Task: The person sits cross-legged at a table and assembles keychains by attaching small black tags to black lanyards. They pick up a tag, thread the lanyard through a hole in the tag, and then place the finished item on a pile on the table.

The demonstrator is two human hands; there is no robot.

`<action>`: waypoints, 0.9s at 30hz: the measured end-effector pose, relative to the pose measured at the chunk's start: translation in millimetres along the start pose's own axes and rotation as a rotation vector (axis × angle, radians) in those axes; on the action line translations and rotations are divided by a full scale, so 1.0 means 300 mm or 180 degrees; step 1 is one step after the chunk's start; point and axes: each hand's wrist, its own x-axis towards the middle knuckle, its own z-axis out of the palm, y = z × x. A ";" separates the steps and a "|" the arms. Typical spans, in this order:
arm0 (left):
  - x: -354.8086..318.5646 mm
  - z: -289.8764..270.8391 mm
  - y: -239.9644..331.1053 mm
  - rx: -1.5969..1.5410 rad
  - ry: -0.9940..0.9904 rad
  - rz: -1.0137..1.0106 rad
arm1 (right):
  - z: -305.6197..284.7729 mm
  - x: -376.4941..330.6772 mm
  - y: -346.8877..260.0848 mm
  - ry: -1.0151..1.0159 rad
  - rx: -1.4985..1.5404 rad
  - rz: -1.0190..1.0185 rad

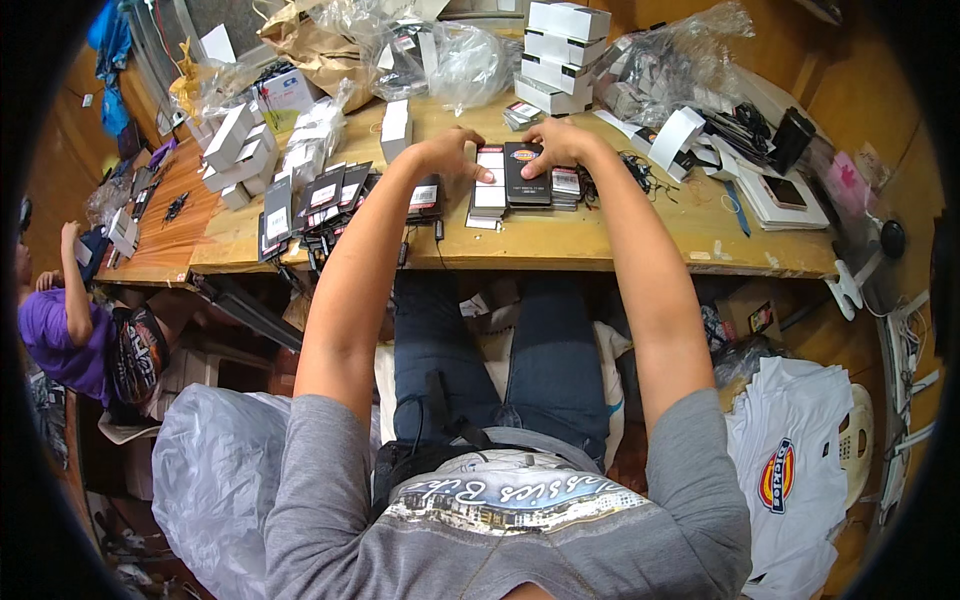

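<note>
The black card pile (pixel 527 188) lies flat on the desk (pixel 690 238), squared up near its front edge, with the right hand (pixel 555 146) arched over its far end and the thumb laid on its top face. Just to its left, touching or nearly so, is a white-faced card pile (pixel 488 202) with uneven lower edges; the left hand (pixel 452 152) bends over it, thumb stretched onto the top card. Seen from this high, I cannot tell how tightly either hand closes on its pile.

To the right of the black pile sits a labelled stack (pixel 566 186); to the left, a fanned spread of dark tags (pixel 331 190) trails cords near the desk's front edge. The wood is yellowish and scuffed, with a redder tabletop (pixel 160 235) adjoining at the left. Behind the hands, a lone white box (pixel 396 132) stands upright, a tower of white boxes (pixel 561 62) rises farther back, and clear plastic bags (pixel 470 62) and a brown paper bag (pixel 308 40) crowd the rear. At the right end, a phone (pixel 785 192) rests on white sheets (pixel 757 200).

Beyond, a co-worker in purple (pixel 70 335) sits at the left, a greyish plastic sack (pixel 212 480) bulges beside the person, and white shirts (pixel 790 430) are heaped at the right.
</note>
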 end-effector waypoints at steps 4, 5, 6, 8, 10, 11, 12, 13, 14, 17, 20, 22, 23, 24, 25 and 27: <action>-0.020 0.021 0.012 0.0062 0.0853 0.0342 | -0.005 -0.027 -0.032 0.0570 -0.0027 -0.0090; -0.026 0.019 0.023 0.0149 0.1115 0.0424 | -0.010 -0.016 -0.021 0.0742 0.0209 -0.0110; -0.032 0.022 0.034 0.0237 0.1378 0.0507 | -0.011 -0.011 -0.013 0.0915 0.0444 -0.0129; -0.042 0.028 0.048 -0.0586 0.1875 0.0524 | -0.020 -0.024 -0.032 0.1513 0.1340 -0.0316; -0.049 0.013 0.070 -0.1977 0.1827 -0.0012 | -0.071 -0.065 -0.060 0.1241 0.2409 -0.0295; -0.069 0.010 0.105 -0.2768 0.1993 0.0146 | -0.093 -0.104 -0.092 0.1151 0.2613 -0.0478; -0.094 -0.010 0.132 -0.3049 0.1883 0.0206 | -0.106 -0.120 -0.107 0.1184 0.2698 -0.0583; -0.122 -0.027 0.175 -0.3427 0.1761 0.0204 | -0.118 -0.142 -0.116 0.1234 0.2776 -0.0677; -0.148 -0.036 0.208 -0.3805 0.1649 0.0185 | -0.120 -0.154 -0.128 0.1266 0.2853 -0.0781; -0.184 -0.020 0.249 -0.3964 0.1348 0.0168 | -0.103 -0.195 -0.147 0.1252 0.3129 -0.0821; -0.212 0.003 0.269 -0.3994 0.1288 0.0059 | -0.072 -0.193 -0.041 0.1139 0.2719 -0.0273; -0.223 0.028 0.282 -0.4403 0.1458 -0.0001 | 0.003 -0.155 0.103 0.1297 0.1349 -0.0024; -0.230 0.040 0.270 -0.4499 0.1581 -0.0099 | 0.020 -0.165 0.105 0.1118 0.0857 0.0118; -0.244 0.049 0.263 -0.4647 0.1557 -0.0022 | 0.040 -0.179 0.105 0.0941 0.0364 0.0264; -0.261 0.061 0.259 -0.4794 0.1522 0.0054 | 0.048 -0.185 0.094 0.0932 0.0476 0.0288; -0.283 0.072 0.266 -0.4973 0.1526 0.0071 | 0.032 -0.183 0.076 0.0888 0.0544 0.0424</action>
